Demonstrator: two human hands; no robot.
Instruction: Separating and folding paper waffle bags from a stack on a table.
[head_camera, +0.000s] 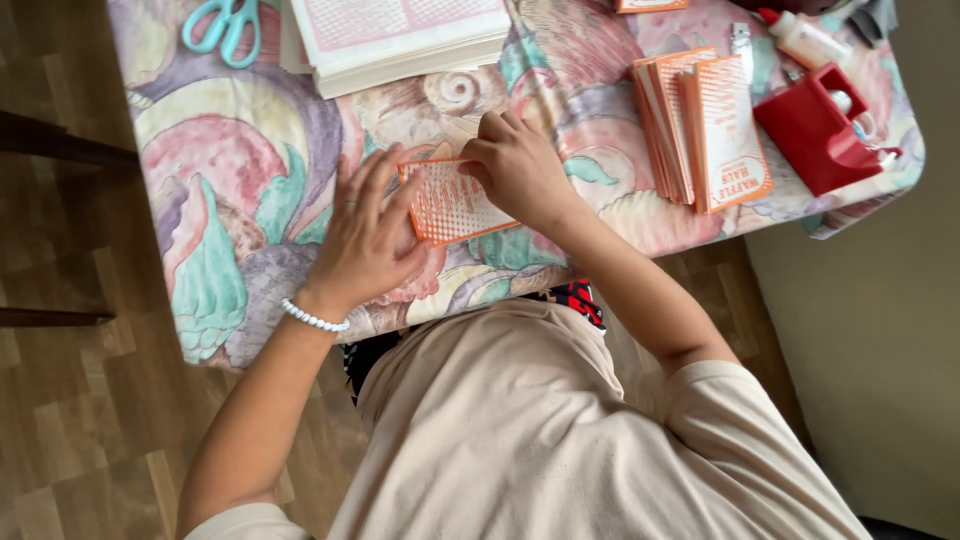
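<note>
I see both hands on one small orange-printed card (455, 200), lying flat on the worktop (230, 200) near its front edge. Left hand (365, 235) lies flat with spread fingers pressing the card's left edge, grip released, nothing grasped. Right hand (515, 165) has fingers curled down onto the card's top right edge; grip half clenched, pressing the card, I can't tell if it pinches it.

Containers: red tape dispenser (815, 130) at the right end, with a tape roll sitting in it. White squeeze bottle (805, 40) with a red cap lies just behind it.

Fanned stack of orange cards (700, 125) sits right of the hands, just beside the dispenser. Thick stack of pink-printed sheets (400, 35) at the back, teal scissors (222, 25) left of it.

Open cloth left of the left hand, up to the worktop's left edge. Dispenser sits close to the right edge, wall just beyond.
</note>
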